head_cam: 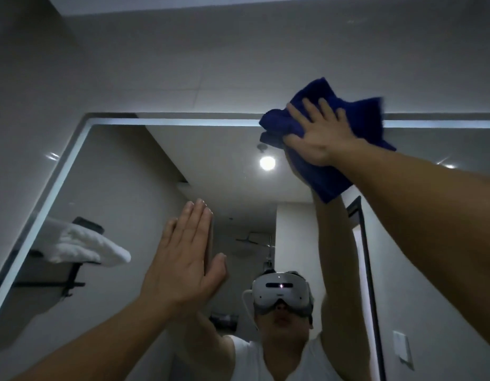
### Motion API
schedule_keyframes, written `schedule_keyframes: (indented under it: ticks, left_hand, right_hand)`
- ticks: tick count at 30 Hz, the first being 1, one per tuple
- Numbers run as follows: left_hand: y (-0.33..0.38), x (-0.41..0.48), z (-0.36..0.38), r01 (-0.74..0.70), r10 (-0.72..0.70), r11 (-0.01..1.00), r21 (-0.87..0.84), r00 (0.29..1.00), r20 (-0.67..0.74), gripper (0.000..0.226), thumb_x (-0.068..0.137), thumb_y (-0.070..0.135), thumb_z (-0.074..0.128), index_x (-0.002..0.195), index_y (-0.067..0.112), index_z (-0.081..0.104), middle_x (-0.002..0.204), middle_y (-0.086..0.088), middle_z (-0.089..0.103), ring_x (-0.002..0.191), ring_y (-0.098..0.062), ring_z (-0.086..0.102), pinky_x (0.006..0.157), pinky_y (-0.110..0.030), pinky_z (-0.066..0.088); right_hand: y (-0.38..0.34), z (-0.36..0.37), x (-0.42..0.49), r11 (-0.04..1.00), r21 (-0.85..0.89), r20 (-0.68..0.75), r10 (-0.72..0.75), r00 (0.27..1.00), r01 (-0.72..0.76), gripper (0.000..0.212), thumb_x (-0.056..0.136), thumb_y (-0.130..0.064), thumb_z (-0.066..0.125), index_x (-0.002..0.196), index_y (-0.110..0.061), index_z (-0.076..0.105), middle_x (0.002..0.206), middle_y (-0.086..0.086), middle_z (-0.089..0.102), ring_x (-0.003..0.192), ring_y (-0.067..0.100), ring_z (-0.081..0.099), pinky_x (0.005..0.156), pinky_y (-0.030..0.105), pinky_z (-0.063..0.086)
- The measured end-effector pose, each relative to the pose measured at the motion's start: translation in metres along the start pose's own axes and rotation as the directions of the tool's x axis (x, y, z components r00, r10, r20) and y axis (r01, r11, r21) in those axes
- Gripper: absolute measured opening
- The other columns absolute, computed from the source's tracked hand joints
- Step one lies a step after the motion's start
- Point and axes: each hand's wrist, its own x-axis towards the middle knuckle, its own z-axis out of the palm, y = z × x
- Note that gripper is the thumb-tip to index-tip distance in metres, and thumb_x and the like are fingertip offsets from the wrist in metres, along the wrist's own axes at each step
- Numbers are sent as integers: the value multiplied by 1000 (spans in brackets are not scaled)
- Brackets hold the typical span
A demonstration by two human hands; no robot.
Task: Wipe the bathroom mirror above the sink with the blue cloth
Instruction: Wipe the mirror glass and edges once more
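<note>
Our right grip (318, 136), fingers spread straight, presses the crumpled dark-blue cloth (330, 178) against the top edge of the light-rimmed rectangular mirror (128, 174); our left grip (183, 257) lies flat and open-palmed on the glass.

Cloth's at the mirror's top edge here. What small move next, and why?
Probably slide the right hand and blue cloth leftward along the top edge of the mirror: the cloth is pressed there right of centre, the stretch toward the upper-left corner lies uncovered, and the left hand rests flat on the glass lower down, clear of that path.

Mirror (128, 174) cut off right, bottom — blue cloth (329, 180) corner blurred.
</note>
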Motion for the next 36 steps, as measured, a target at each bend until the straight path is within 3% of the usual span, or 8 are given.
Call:
schedule_keyframes:
  ticks: [7, 13, 18, 24, 28, 31, 33, 36]
  left_hand:
    - [5, -1, -6, 40, -42, 999, -26, 996, -73, 73, 95, 45, 26, 158, 9, 14, 166, -7, 6, 154, -15, -1, 123, -34, -1]
    - [10, -49, -9, 60, -60, 998, -6, 998, 34, 67, 98, 42, 24, 157, 10, 16, 166, -6, 9, 154, -15, 2, 122, -39, 6]
    - [23, -82, -5, 62, -63, 998, 13, 995, 73, 66, 97, 36, 26, 156, 7, 19, 166, -8, 12, 154, -17, 5, 121, -41, 8]
    - [31, -88, -1, 125, -127, 992, 32, 991, 51, 69, 95, 35, 28, 157, 8, 15, 166, -8, 12, 154, -17, 4, 123, -41, 5]
    - [29, -90, -2, 139, -140, 990, 39, 989, 43, 69, 95, 35, 27, 157, 6, 18, 165, -10, 13, 154, -19, 6, 124, -39, 0]
    - [30, -91, -2, 125, -129, 990, 66, 989, 67, 67, 95, 33, 25, 156, 5, 20, 165, -10, 14, 154, -19, 6, 124, -39, 2]
    - [31, -91, -2, 125, -130, 989, 76, 989, 66, 67, 96, 33, 22, 156, 5, 19, 166, -10, 12, 154, -19, 5, 123, -40, 4]
    - [29, -90, -1, 133, -139, 989, 71, 987, 83, 68, 96, 37, 20, 157, 9, 10, 167, -8, 7, 154, -18, 1, 123, -41, 3]
  right_hand:
    - [-78, 46, -97, 941, -79, -10, -330, 944, 328, 69, 95, -66, 15, 154, -40, -10, 166, -2, -5, 151, 26, -10, 120, 52, -10]
    - [-53, 66, -213, 745, 122, 194, -665, 721, 655, 68, 93, -63, 23, 150, -50, -11, 160, -16, -20, 145, 12, -30, 114, 40, -28]
    - [-16, 32, -128, 955, 175, 130, -263, 956, 239, 66, 100, -57, 34, 148, -48, -12, 163, -12, -16, 149, 19, -21, 116, 40, -22]
    - [-59, 50, -148, 990, -42, 18, -137, 990, 137, 70, 98, -62, 19, 155, -35, -14, 166, 4, -9, 151, 31, -14, 119, 55, -10]
    - [-83, 82, -220, 817, 25, 87, -575, 813, 576, 71, 92, -59, 30, 156, -33, 17, 163, 6, 22, 150, 36, 11, 119, 55, -3]
    - [-58, 89, -233, 592, 93, 188, -800, 570, 801, 66, 91, -61, 23, 154, -44, 11, 165, -9, 5, 152, 23, -7, 119, 43, -16]
    - [-37, 76, -206, 667, 110, 204, -741, 640, 737, 64, 89, -64, 22, 149, -54, 0, 162, -19, -4, 151, 14, -15, 117, 36, -20]
    - [-28, 56, -163, 937, 138, 87, -335, 938, 321, 65, 98, -59, 31, 151, -49, -4, 163, -14, -12, 150, 17, -19, 115, 37, -24]
